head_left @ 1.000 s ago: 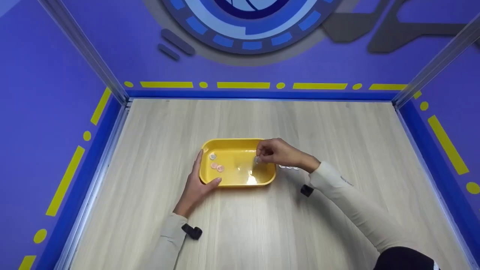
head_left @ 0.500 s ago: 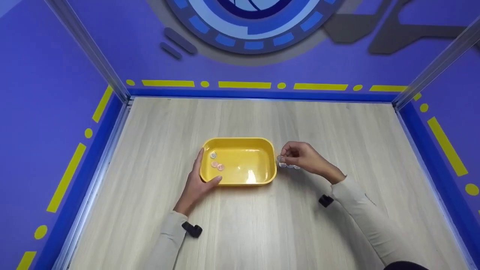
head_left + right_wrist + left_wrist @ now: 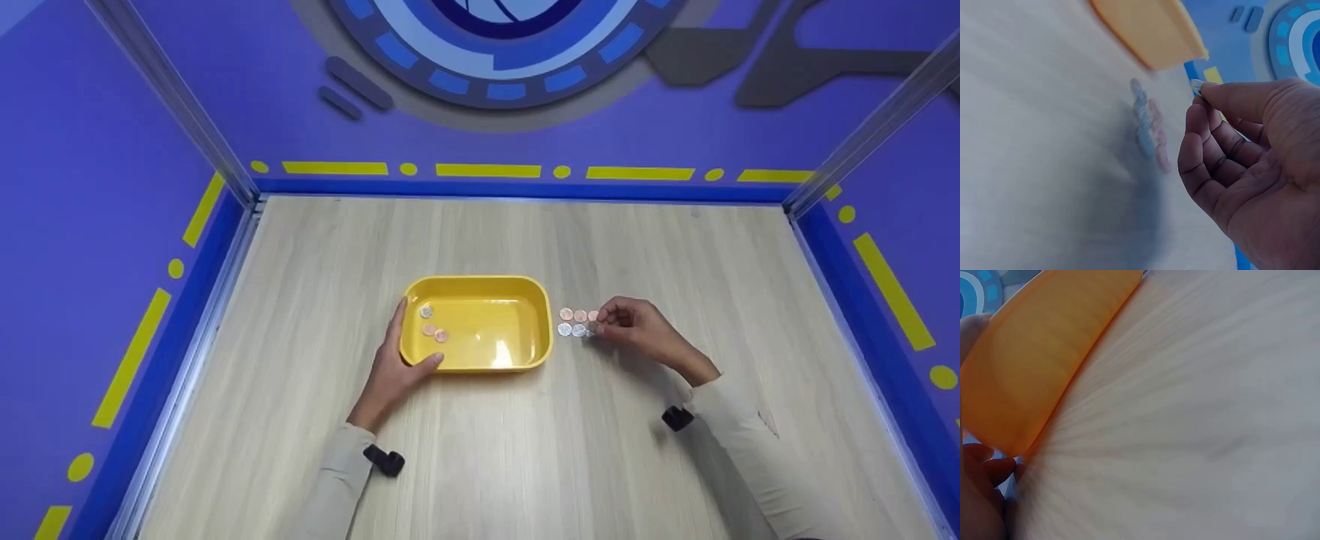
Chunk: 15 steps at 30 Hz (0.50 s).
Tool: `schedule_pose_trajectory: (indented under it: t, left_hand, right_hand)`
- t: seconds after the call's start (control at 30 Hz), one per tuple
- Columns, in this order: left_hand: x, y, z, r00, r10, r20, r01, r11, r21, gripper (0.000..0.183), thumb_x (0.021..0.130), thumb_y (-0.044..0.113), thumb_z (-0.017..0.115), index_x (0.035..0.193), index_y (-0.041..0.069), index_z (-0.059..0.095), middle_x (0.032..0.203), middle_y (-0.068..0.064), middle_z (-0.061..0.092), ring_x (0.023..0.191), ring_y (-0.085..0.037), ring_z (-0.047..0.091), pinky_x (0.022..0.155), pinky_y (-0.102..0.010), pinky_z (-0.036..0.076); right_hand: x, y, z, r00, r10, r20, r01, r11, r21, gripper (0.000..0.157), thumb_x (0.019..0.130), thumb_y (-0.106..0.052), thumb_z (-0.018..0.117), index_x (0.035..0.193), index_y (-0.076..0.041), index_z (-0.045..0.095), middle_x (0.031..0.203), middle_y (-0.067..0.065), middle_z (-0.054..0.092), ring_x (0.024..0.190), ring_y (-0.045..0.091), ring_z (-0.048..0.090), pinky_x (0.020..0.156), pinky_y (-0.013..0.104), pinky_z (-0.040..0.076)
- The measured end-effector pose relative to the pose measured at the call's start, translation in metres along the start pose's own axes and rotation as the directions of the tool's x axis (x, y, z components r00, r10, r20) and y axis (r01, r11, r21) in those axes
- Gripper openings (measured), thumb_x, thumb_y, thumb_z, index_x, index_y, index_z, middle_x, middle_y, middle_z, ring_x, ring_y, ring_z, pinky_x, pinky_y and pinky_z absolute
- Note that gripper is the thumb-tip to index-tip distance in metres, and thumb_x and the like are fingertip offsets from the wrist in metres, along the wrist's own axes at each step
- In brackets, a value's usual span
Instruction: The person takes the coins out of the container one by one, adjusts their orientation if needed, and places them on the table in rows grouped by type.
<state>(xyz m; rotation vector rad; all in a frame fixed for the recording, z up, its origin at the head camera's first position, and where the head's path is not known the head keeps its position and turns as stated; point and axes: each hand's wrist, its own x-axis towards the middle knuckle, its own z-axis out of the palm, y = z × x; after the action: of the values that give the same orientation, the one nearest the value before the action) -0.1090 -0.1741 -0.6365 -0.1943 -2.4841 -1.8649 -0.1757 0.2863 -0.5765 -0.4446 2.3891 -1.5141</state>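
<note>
- Left hand (image 3: 397,364), lower left of centre in the head view: thumb and fingers bent around the near left corner of the yellow tray (image 3: 487,319), with hold of its wall; light, even pressure advisable, without tilt.
- Right hand (image 3: 637,328), right of centre: thumb and fingertip together on a pinched silvery coin (image 3: 1196,86), clearest in the right wrist view; other fingers loosely bent, palm bare.
- Yellow tray at mid-frame, flat on the counter (image 3: 465,450); inside, toward the left end, a single silvery coin (image 3: 426,311) and two coppery coins (image 3: 441,336).
- Just right of the tray, two short rows: coppery row (image 3: 580,316) above, silvery row (image 3: 579,330) below, right end partly hidden by fingertips.
- Step in hand, by judgement: placement of the pinched silvery coin in line with the silvery row. Lower flat, clear of neighbours; release only on contact; lift straight up, without a nudge to either row.
- Probable difficulty: thin edge, smooth face, easy slip.
</note>
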Motion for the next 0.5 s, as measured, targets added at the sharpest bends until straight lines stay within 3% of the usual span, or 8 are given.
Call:
schedule_pose_trajectory:
  t: [0.23, 0.5]
  left_hand:
    - [0.001, 0.002, -0.001, 1.0, -0.002, 0.011, 0.002, 1.0, 0.019, 0.118, 0.09, 0.035, 0.089, 0.179, 0.026, 0.013, 0.174, -0.013, 0.041, 0.145, -0.028, 0.055, 0.119, -0.049, 0.041]
    - [0.0, 0.0, -0.001, 1.0, 0.002, 0.008, -0.002, 1.0, 0.009, 0.118, 0.091, 0.034, 0.09, 0.179, 0.026, 0.012, 0.176, -0.011, 0.039, 0.147, -0.027, 0.053, 0.121, -0.048, 0.04]
  right_hand:
    - [-0.009, 0.017, -0.002, 0.999, 0.033, -0.037, -0.034, 0.999, -0.03, 0.013, 0.098, -0.003, 0.081, 0.106, 0.004, 0.074, 0.095, 0.017, 0.074, 0.078, 0.012, 0.064, 0.067, 0.022, 0.052]
    - [-0.01, 0.025, -0.003, 0.995, 0.061, -0.084, -0.068, 0.993, -0.095, 0.008, 0.099, -0.001, 0.08, 0.103, 0.001, 0.074, 0.089, 0.011, 0.073, 0.072, 0.015, 0.062, 0.062, 0.023, 0.051]
